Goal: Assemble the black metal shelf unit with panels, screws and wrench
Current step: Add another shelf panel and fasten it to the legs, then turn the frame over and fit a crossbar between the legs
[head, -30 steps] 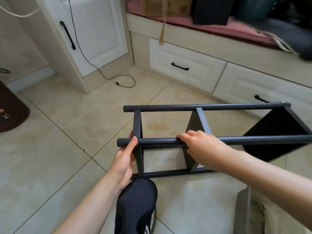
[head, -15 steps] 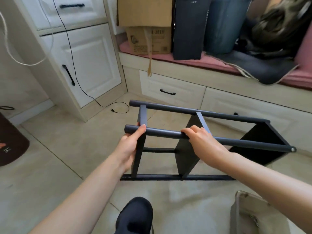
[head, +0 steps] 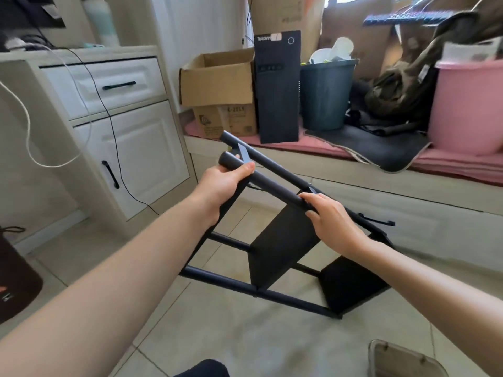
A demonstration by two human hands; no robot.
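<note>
The black metal shelf unit (head: 283, 248) is tilted, its left end raised off the tiled floor and its right end low near the floor. It has round tube posts and two flat black panels between them. My left hand (head: 221, 183) grips the near upper tube close to its raised end. My right hand (head: 330, 217) holds the same tube farther down, where the middle panel (head: 280, 251) joins it. No screws or wrench show.
A white cabinet (head: 128, 148) with a dangling cable stands on the left. A window bench behind carries cardboard boxes (head: 220, 85), a black computer tower (head: 279, 88), a dark bin and a pink tub (head: 468, 104). A clear lidded box (head: 402, 360) lies at bottom right, a dark mat at far left.
The shelf frame went from lying level on the floor to tilted, its left end lifted by both hands. The view has risen toward the bench.
</note>
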